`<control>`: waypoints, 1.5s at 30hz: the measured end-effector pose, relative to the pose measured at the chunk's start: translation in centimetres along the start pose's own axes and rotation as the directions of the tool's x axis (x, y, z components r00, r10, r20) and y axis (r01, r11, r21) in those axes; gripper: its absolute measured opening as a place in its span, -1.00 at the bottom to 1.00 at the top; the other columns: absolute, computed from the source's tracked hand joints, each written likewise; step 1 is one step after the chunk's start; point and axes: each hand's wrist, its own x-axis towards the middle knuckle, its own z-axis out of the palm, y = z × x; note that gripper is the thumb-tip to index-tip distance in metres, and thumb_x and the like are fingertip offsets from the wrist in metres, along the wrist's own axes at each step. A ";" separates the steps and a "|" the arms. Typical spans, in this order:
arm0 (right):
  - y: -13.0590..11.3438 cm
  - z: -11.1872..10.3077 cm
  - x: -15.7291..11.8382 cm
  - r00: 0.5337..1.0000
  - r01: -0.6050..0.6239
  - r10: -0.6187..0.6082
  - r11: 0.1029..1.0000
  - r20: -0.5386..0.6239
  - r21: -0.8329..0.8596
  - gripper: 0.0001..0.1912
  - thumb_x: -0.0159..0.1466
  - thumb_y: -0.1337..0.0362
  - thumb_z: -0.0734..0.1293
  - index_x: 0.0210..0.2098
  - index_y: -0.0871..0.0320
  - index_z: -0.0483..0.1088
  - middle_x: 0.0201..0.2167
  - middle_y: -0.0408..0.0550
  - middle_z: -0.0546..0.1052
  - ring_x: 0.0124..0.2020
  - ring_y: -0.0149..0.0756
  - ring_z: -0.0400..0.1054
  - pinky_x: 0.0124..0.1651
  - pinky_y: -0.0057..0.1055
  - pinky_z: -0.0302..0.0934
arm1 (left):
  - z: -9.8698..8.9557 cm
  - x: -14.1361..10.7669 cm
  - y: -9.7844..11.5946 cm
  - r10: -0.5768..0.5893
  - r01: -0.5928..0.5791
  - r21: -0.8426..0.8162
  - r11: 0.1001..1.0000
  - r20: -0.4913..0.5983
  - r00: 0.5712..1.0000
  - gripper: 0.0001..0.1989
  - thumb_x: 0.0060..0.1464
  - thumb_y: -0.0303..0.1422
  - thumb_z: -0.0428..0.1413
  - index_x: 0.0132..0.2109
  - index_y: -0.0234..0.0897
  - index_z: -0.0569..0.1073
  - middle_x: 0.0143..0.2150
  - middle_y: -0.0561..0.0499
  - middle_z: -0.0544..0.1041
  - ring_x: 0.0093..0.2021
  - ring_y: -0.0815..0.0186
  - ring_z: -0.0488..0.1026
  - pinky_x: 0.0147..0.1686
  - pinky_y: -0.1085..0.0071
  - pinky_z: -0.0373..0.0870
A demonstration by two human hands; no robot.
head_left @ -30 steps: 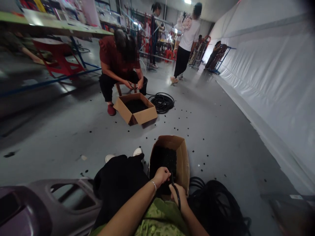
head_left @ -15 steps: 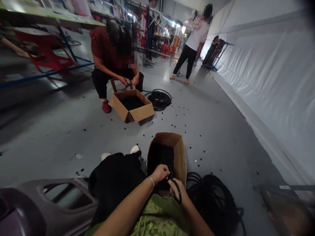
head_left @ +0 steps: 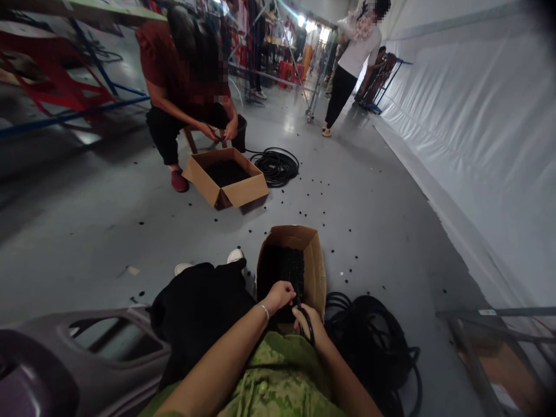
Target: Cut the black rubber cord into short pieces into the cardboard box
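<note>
My left hand (head_left: 281, 295) is closed in a pinch above an open cardboard box (head_left: 315, 266); what its fingers hold is too dark and small to make out. Black scissors (head_left: 307, 324) are in my right hand (head_left: 319, 329), which is closed around their handles. Their blades point away from me, close beside my left fingertips. Small black pieces (head_left: 289, 263) cover the bottom of the box. To the right of my right hand, a tangled coil of black hose (head_left: 373, 341) lies on the floor.
Ahead, a seated co-worker (head_left: 182, 75) bends over another cardboard box (head_left: 247, 190), beside a second black hose coil (head_left: 275, 167). Black bits dot the grey floor (head_left: 369, 202). A grey plastic chair (head_left: 117, 370) stands left, a metal frame (head_left: 490, 347) right. Another person (head_left: 347, 75) stands farther back.
The view has shifted slightly, moving most things a little up and left. The standing person in the back has stepped and turned. My hands keep nearly the same pose over the box.
</note>
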 end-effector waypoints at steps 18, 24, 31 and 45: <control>0.5 -0.3 0.1 1.000 0.001 -0.002 0.998 -0.023 -0.068 -0.46 0.23 -0.23 0.26 -0.36 0.17 0.43 -0.67 -0.19 0.41 -0.66 -0.38 0.28 -0.55 -0.50 0.15 | 0.1 0.2 0.0 0.006 -0.006 0.038 0.999 0.005 1.000 -0.91 0.14 -0.46 0.17 -0.36 -0.33 0.47 -0.63 0.17 0.39 -0.69 0.53 0.12 -0.61 0.55 0.00; 0.0 -0.7 0.3 0.999 -0.033 0.031 0.997 -0.028 -0.073 -0.51 0.25 -0.17 0.26 -0.38 0.16 0.44 -0.70 -0.22 0.38 -0.70 -0.40 0.23 -0.58 -0.49 0.11 | 0.4 0.4 0.0 -0.020 0.020 0.011 1.000 0.022 1.000 -0.87 0.19 -0.41 0.16 -0.35 -0.34 0.47 -0.62 0.15 0.41 -0.70 0.53 0.13 -0.63 0.55 0.00; 1.4 0.9 0.1 0.989 0.058 -0.080 0.984 -0.127 -0.170 -0.51 0.26 -0.14 0.25 -0.44 0.17 0.48 -0.67 -0.16 0.40 -0.60 -0.32 0.30 -0.47 -0.45 0.17 | 0.1 0.2 0.4 -0.054 0.059 0.089 0.994 -0.051 0.997 -0.86 0.18 -0.42 0.15 -0.37 -0.34 0.49 -0.59 0.10 0.44 -0.67 0.51 0.20 -0.61 0.54 0.07; -1.1 -2.1 0.3 0.999 -0.030 0.033 0.995 0.031 -0.100 -0.57 0.25 -0.07 0.29 -0.25 0.20 0.49 -0.69 -0.24 0.41 -0.73 -0.45 0.24 -0.58 -0.55 0.14 | 0.1 -1.2 1.3 -0.001 0.004 -0.168 0.986 0.019 1.000 -0.88 0.13 -0.51 0.17 -0.38 -0.34 0.42 -0.66 0.19 0.35 -0.70 0.56 0.10 -0.65 0.59 -0.02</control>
